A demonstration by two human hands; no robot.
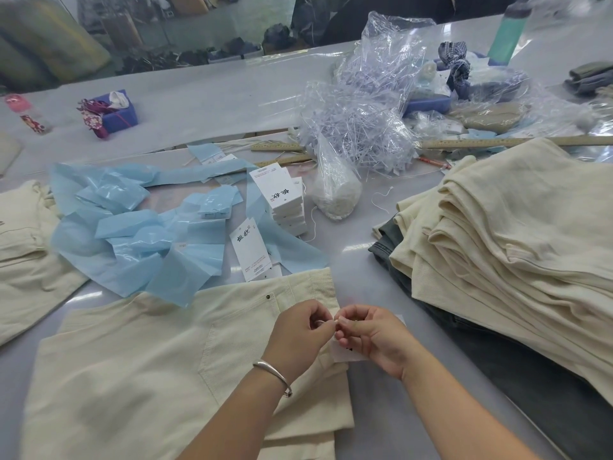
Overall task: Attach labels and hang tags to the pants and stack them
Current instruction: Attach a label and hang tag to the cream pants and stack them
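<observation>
A wide grey table (215, 94) under a clear plastic sheet fills the view; beyond its far edge the room is dim and cluttered with dark bundles. At far left lies a cream garment (26, 247), partly off frame, and behind it a small patterned bottle (30, 114) and a blue tissue box (116, 111). Crumpled light-blue plastic strips (132, 234) spread across the left middle. Just right of them stands a leaning stack of white hang tags (285, 200), with one loose tag (250, 250) lying flat in front. Behind these sits a heap of clear plastic fasteners in bags (358, 124), and a wooden ruler (497, 142) runs toward the right edge.

The cream pants (166, 360) being worked on lie flat at the near edge, long axis running left to right, waistband pointing right and the legs reaching left and toward the viewer. At the waistband's right end the two hands meet: the left hand (300, 330), with a silver bangle (273, 371) on its wrist, pinches something thin between thumb and fingers, and the right hand (368, 333) is curled, pinching the same spot; what they pinch is too small to tell. A white tag (345, 355) shows under the right hand.

At right rises a stack of folded cream pants (514, 234) resting on darker grey ones (514, 370).
</observation>
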